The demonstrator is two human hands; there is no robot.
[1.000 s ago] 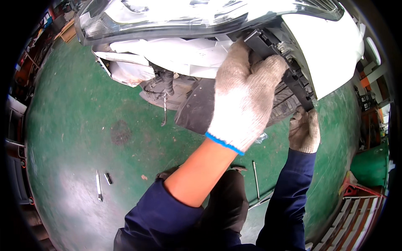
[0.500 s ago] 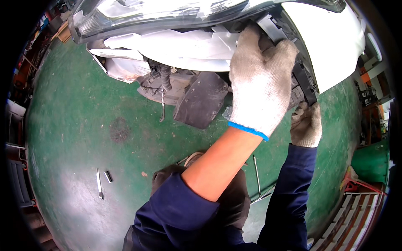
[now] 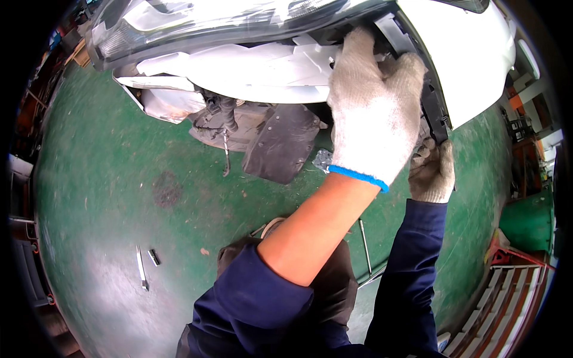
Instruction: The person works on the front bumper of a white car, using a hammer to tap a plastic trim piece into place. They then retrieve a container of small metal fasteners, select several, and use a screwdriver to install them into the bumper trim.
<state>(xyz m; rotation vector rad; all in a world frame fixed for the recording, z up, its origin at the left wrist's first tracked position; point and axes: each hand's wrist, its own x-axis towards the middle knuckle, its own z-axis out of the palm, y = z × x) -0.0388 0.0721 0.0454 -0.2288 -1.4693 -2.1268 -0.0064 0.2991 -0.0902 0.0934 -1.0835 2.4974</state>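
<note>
The gloved left hand (image 3: 373, 113) clasps the white car bumper's black plastic edge (image 3: 434, 98); just below, the gloved right hand (image 3: 433, 173) grips its underside.

Even daylight, soft shadows; glare on the white car panel (image 3: 477, 53); strong fisheye bending, black corners.

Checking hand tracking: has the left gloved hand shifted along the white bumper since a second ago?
Yes. The left hand has slid right and up along the white bumper: from over the black flap toward the bumper's black edge trim.
</note>
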